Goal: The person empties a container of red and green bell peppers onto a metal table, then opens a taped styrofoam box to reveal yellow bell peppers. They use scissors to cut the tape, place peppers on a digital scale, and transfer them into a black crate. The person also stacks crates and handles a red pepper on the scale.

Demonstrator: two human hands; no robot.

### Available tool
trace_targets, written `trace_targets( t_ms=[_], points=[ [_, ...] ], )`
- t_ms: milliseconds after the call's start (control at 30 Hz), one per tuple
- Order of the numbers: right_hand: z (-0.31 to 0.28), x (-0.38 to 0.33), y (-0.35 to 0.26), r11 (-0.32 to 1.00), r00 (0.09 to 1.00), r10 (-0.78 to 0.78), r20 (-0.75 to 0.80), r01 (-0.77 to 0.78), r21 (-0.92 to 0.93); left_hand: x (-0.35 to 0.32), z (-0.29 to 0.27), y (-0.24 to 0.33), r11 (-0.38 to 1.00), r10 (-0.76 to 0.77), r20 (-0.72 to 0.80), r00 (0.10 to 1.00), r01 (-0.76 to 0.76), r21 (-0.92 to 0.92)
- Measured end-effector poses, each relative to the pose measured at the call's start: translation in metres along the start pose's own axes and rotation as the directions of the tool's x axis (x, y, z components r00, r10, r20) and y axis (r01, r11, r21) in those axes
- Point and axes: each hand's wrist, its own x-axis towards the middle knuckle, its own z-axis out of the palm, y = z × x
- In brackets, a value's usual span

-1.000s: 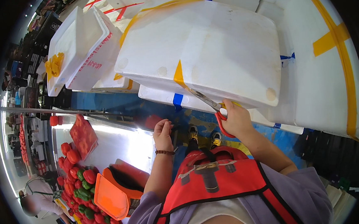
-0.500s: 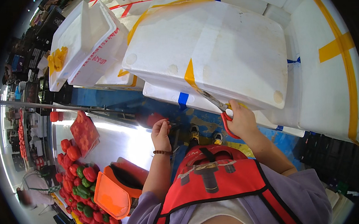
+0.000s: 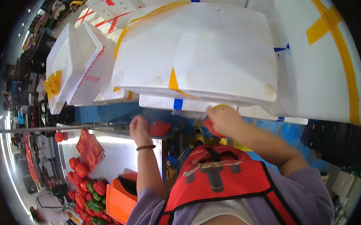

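My right hand (image 3: 225, 120) is closed round the red handles of a pair of scissors (image 3: 211, 127). The blades are smeared by motion just below the front edge of a large white foam box (image 3: 209, 43). A flap of yellow tape (image 3: 174, 80) runs over that box's front edge, to the left of the scissors. My left hand (image 3: 140, 130), with a brown bead bracelet on its wrist, is raised left of the box front, apart from it. Its fingers are curled together and slightly blurred; anything between them is too small to make out.
More white foam boxes stand behind and right (image 3: 320, 69); an open one (image 3: 86, 56) leans at the left. Left of me, a metal table (image 3: 143, 150) bears red and green peppers (image 3: 95, 204) and an orange scoop-like bin (image 3: 119, 204). A person (image 3: 49, 207) is at far left.
My right hand and the scissors have moved left and slightly down, away from the tape flap. My left hand has swung left. The view has shifted, showing more of the table.
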Motion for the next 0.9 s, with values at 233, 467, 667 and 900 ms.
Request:
trace_targets(
  t_ms=[233,467,667,900],
  points=[
    [-0.02,-0.088,0.004,0.845,0.797,0.399,-0.453,-0.128,0.519,0.046,0.066,0.099,0.984,0.158,0.076,0.985,-0.163,0.073],
    [-0.046,-0.108,0.051,0.784,0.377,0.607,-0.7,-0.143,0.603,0.092,0.085,0.091,0.99,0.077,0.11,0.991,-0.089,0.106],
    [-0.023,-0.109,0.073,0.699,0.315,0.707,-0.634,-0.175,0.693,0.095,0.089,0.099,0.994,0.108,0.243,0.964,-0.11,-0.004],
    [-0.017,-0.085,0.098,0.666,0.103,0.69,-0.717,0.299,0.684,0.081,0.107,0.156,0.969,0.246,0.359,0.9,-0.225,-0.1]
  ],
)
